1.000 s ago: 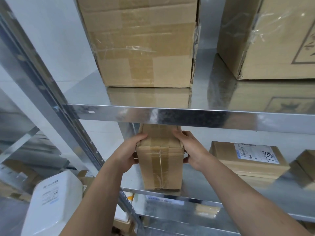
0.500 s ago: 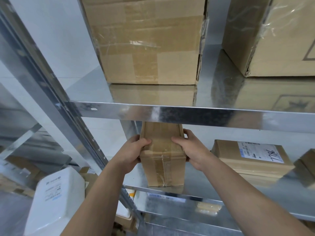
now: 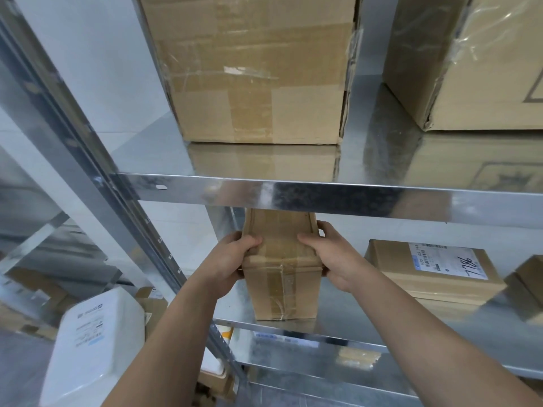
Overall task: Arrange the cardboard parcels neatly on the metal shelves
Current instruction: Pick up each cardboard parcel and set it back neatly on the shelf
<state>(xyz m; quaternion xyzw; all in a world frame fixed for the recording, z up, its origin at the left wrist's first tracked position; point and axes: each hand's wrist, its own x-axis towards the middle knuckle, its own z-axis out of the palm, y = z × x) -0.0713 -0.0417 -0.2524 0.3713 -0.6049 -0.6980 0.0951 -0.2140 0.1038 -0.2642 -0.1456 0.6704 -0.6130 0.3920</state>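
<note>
A narrow taped cardboard parcel (image 3: 283,286) stands upright on the middle metal shelf (image 3: 346,314), near its left end and close to the front edge. My left hand (image 3: 226,265) grips its left side, thumb over the top edge. My right hand (image 3: 335,259) grips its right side the same way. The far end of the parcel is hidden behind the upper shelf's front lip (image 3: 323,195). A flat parcel with a white label (image 3: 435,268) lies on the same shelf to the right.
Two large cardboard boxes stand on the upper shelf, one in the middle (image 3: 252,69) and one at the right (image 3: 476,60). A slanted metal upright (image 3: 97,177) borders the left. A white plastic container (image 3: 97,342) sits lower left. Another box edge (image 3: 529,277) shows far right.
The narrow parcel has slid a little deeper onto the middle shelf between both hands. The view has shifted slightly, with my grip unchanged.
</note>
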